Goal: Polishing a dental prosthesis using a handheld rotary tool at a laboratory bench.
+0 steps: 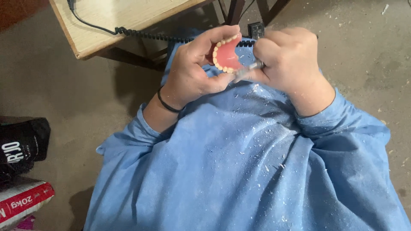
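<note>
My left hand [195, 68] grips a pink denture [227, 54] with a curved row of pale teeth, thumb below and fingers curled over its top. My right hand [289, 60] is closed around a slim metal rotary handpiece [250, 68], whose tip touches the lower edge of the denture. A black band circles my left wrist. Both hands hover above my lap, which is covered by a blue gown [239, 162] sprinkled with white shavings.
A light wooden table [107, 21] stands ahead on the left, with a black coiled cord [145, 35] running off it toward my hands. Sacks [21, 171] lie on the floor at the lower left. The grey floor [368, 51] on the right carries scattered shavings.
</note>
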